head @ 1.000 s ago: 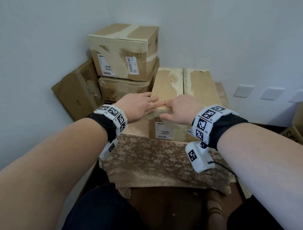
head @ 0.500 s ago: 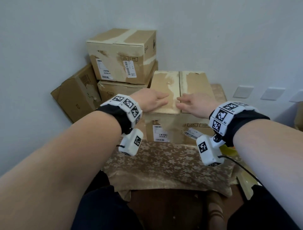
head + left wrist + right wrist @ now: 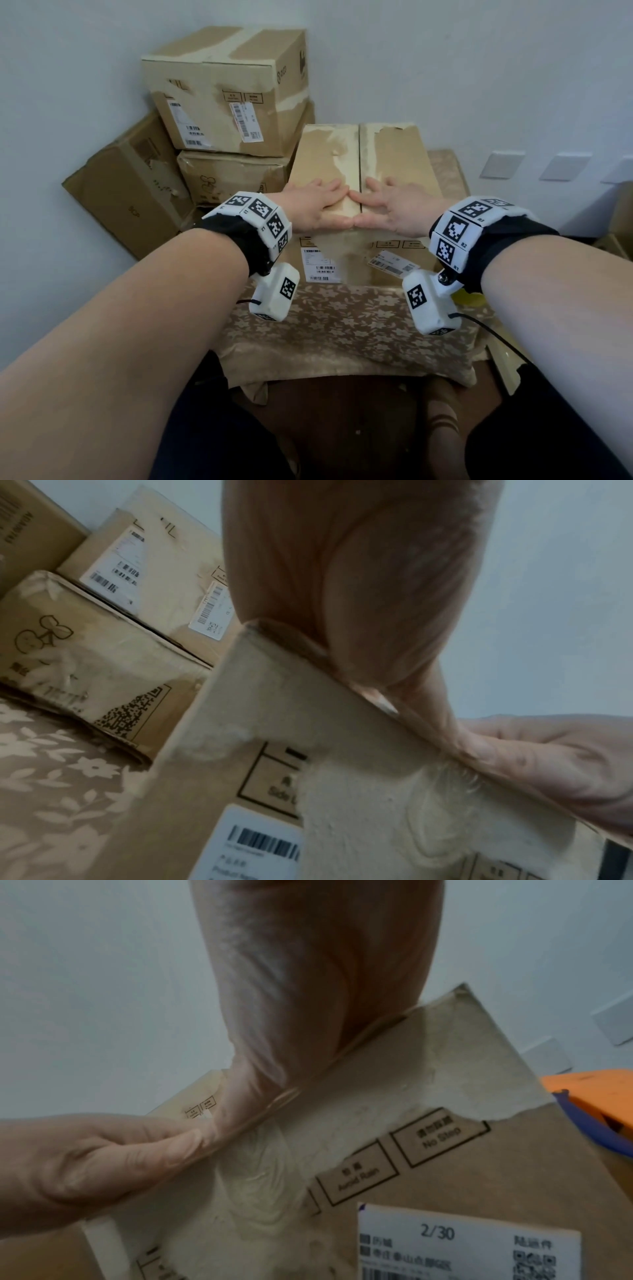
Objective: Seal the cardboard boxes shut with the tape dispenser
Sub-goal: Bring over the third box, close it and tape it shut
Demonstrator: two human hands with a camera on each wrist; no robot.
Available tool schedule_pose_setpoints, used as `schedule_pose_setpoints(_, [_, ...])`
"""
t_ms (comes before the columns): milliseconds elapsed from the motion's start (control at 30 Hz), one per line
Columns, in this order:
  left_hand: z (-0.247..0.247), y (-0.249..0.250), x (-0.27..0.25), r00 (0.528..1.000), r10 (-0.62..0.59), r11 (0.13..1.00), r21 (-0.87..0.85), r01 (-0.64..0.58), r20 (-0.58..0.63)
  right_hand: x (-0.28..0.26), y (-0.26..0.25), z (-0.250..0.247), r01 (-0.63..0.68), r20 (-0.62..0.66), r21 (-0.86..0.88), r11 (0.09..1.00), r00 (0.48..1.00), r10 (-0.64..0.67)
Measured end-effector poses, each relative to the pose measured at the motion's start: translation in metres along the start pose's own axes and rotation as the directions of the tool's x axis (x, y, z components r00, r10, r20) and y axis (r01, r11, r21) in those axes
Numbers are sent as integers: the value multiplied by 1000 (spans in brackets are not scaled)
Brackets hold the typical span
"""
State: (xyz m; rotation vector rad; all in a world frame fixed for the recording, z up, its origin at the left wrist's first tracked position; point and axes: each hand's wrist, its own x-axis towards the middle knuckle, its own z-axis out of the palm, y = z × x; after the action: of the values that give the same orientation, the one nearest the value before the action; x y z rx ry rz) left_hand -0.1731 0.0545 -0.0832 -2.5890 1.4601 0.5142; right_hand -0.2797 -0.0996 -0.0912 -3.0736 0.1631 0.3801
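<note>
Both hands, left hand (image 3: 317, 205) and right hand (image 3: 394, 207), lie flat with straight fingers on the box (image 3: 390, 161) flaps, thumbs touching at the middle seam.

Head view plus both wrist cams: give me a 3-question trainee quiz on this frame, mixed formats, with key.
1. True or false: both hands lie flat on top of the front box.
2. Multiple choice: the left hand and right hand sit
A. on opposite sides of the box
B. on either side of the centre seam, fingertips nearly meeting
C. on the stacked box at the back
3. Short answer: what orange and blue object shows at the right edge of the right wrist view, and is it held?

Key
1. True
2. B
3. Probably the tape dispenser; neither hand holds it.
</note>
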Motion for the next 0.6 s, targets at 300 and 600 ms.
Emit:
schedule_pose_setpoints(300, [4, 3, 0, 999, -5, 999, 32, 6, -33, -1, -5, 0, -23, -25, -20, 1000, 999, 22])
schedule_pose_setpoints(600, [14, 4, 1, 992, -14, 997, 80, 24, -123, -1, -7, 8, -49, -89, -75, 996, 995, 42])
